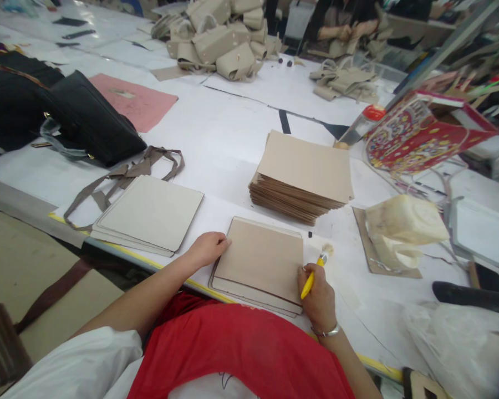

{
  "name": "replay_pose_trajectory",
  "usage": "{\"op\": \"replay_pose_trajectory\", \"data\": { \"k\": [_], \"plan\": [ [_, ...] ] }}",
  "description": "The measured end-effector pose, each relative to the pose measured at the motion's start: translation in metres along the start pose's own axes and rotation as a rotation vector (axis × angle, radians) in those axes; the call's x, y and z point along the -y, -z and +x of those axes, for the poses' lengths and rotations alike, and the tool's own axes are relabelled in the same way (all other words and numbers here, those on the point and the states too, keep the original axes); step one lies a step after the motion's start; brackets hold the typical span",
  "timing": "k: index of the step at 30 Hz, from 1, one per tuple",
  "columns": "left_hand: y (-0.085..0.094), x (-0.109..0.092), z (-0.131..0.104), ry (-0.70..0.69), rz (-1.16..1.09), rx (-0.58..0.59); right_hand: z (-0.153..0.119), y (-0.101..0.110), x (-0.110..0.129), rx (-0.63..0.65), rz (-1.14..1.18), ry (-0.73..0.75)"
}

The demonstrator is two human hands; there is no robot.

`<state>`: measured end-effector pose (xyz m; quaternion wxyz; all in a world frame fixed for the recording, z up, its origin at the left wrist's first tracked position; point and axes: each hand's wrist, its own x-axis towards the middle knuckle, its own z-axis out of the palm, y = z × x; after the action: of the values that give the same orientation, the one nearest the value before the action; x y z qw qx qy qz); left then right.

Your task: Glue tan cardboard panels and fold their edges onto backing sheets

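My right hand (319, 296) is closed round the yellow handle of a paintbrush (312, 280), its pale bristles pointing away from me. Its fingers touch the right edge of a beige panel (261, 257), which lies on a few pale panels (253, 292) at the table's front edge. At the left edge of that beige panel rests my left hand (210, 247), its thumb and fingertips against the corner. Beyond lies a tall stack of beige panels (305, 166). Left of my left hand is a low pile of off-white panels (153, 213).
An open, cut plastic container (405, 221) stands on a board to the right, near a red patterned bag (424, 133). Black bags (95, 116) lie at left beside brown straps (125, 174). Beige handbags (220, 41) are heaped at the back; another person's hands (349, 30) work behind.
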<state>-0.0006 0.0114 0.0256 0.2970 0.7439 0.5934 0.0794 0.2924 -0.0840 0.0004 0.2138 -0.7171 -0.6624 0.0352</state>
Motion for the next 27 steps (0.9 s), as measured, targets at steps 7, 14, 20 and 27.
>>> {"op": "replay_pose_trajectory", "data": {
  "k": [7, 14, 20, 27],
  "plan": [
    [-0.006, 0.006, 0.006, 0.051, -0.101, -0.028, 0.006, -0.006, -0.001, 0.052, 0.006, -0.061],
    [-0.01, 0.005, 0.006, 0.089, -0.13, -0.045, 0.008, -0.007, -0.001, 0.055, -0.021, -0.099],
    [-0.014, 0.003, 0.005, 0.146, -0.188, -0.095, 0.013, -0.003, 0.001, 0.103, -0.002, -0.14],
    [-0.013, 0.0, 0.007, 0.167, -0.152, -0.073, 0.016, -0.001, 0.002, 0.117, 0.029, -0.167]
  ]
}}
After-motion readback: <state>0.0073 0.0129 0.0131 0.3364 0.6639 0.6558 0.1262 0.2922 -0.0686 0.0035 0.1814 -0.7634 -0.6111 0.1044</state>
